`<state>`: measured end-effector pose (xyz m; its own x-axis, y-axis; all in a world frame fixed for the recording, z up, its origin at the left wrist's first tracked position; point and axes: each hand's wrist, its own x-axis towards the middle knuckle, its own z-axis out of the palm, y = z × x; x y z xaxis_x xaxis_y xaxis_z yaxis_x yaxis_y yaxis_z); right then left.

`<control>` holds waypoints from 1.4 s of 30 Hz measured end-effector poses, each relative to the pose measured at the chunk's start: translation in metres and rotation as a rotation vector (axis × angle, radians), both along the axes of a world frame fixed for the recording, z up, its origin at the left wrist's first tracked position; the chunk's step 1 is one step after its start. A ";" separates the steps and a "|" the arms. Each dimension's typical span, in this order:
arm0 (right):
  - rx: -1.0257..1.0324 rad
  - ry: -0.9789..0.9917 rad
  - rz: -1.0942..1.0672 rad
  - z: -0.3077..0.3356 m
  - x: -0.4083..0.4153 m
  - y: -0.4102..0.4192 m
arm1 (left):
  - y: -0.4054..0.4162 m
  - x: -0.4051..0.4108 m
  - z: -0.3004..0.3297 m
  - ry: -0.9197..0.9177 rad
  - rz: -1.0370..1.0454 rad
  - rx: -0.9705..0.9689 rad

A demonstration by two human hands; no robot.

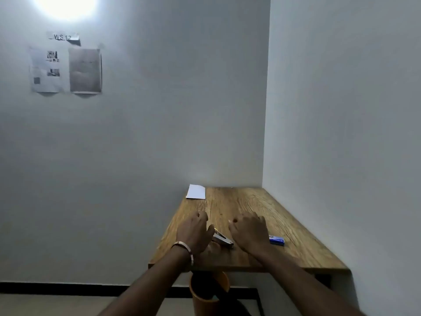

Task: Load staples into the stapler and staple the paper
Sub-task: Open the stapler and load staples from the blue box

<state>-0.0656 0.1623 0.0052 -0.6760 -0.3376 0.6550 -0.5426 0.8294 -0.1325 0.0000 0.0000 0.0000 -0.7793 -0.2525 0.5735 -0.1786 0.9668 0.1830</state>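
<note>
Loading step: left hand (195,233) grips stapler (223,240) on bench (250,201); right hand (249,231) loosely curled, empty. Next, likely: fetch blue staple box (276,240).

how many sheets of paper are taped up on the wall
3: a small label on top, a printed sheet below it on the left, and a grey sheet beside that. None looks hidden.

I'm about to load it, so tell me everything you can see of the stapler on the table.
The stapler is small and metallic, silvery with a dark end, lying on the wooden table near its front edge. It lies between the two hands: the left hand covers its left part and seems to touch it, the right hand rests just beside it. Whether it is open cannot be told.
</note>
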 end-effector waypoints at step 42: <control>-0.843 -0.791 0.378 -0.016 -0.018 -0.035 | -0.015 -0.024 -0.016 0.285 -0.186 1.003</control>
<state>-0.0838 0.1269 -0.0103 -0.9393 -0.2670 0.2157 -0.2569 0.1300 -0.9577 -0.0236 -0.0146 -0.0163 -0.7238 -0.6025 0.3363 0.1322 0.3573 0.9246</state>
